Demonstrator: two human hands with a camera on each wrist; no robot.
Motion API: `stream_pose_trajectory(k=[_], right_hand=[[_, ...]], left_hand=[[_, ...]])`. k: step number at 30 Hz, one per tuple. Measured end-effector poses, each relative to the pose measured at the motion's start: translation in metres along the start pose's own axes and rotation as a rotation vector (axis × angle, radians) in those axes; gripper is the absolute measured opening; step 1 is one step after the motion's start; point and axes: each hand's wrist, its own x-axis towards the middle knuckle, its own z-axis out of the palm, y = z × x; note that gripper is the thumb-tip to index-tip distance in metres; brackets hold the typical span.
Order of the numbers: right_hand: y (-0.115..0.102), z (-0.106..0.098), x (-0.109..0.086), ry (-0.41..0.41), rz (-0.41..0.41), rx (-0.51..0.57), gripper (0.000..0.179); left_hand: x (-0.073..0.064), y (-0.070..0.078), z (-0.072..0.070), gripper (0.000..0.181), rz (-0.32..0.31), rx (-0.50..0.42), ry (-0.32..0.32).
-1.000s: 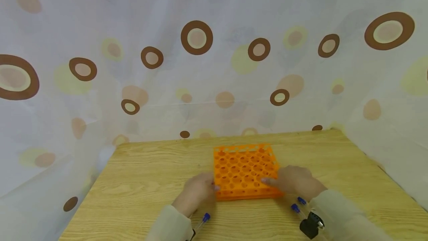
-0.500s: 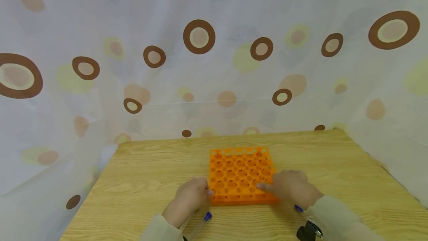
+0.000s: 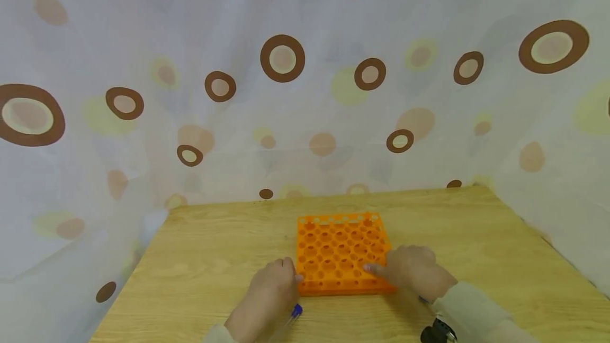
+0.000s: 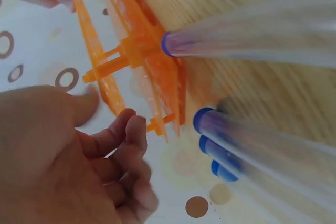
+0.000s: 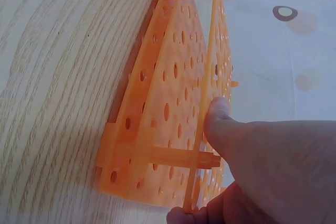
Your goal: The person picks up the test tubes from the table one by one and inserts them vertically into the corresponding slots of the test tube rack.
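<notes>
An orange test tube rack (image 3: pixel 340 250), made of stacked plates full of round holes, stands on the wooden table. At its near left corner, my left hand (image 3: pixel 272 290) has curled fingers; the left wrist view shows thumb and fingertips either side of the top plate (image 4: pixel 107 90). My right hand (image 3: pixel 412 269) grips the right side, its thumb lying over the top plate (image 5: pixel 210 77) and its fingers beneath the edge. No tubes show in the rack's holes. Beside my left wrist lies a clear tube with a blue cap (image 3: pixel 296 311).
Several clear tubes with blue caps (image 4: pixel 205 121) lie on the table near my left hand. Part of a blue cap (image 3: pixel 423 299) shows under my right wrist. A patterned curtain (image 3: pixel 324 99) hangs behind and beside the wooden table (image 3: pixel 214 242).
The rack has slid a little towards me and to the left, with both hands moving along with it. Blue-capped tubes near my right wrist are now mostly covered by the arm.
</notes>
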Motion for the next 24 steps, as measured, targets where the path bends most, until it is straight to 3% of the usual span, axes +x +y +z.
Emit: stream_pose_trajectory(k=[4, 9, 16, 21, 24], right_hand=[[0.000, 0.003, 0.001, -0.003, 0.001, 0.003, 0.072], [-0.003, 0.007, 0.001, -0.008, 0.022, 0.002, 0.074], [-0.004, 0.007, 0.002, 0.027, 0.015, -0.017, 0.074], [0.000, 0.006, 0.002, 0.030, -0.003, 0.015, 0.074], [0.004, 0.006, 0.004, 0.015, -0.005, 0.047, 0.075]], left_hand=[[0.003, -0.001, 0.007, 0.053, -0.012, 0.069, -0.049], [0.006, 0.002, 0.019, 0.080, -0.034, 0.165, 0.034], [0.007, 0.006, 0.028, 0.072, -0.054, 0.258, 0.101], [0.009, 0.010, 0.028, 0.068, -0.055, 0.345, 0.080], [0.008, 0.011, 0.027, 0.067, -0.039, 0.404, 0.101]])
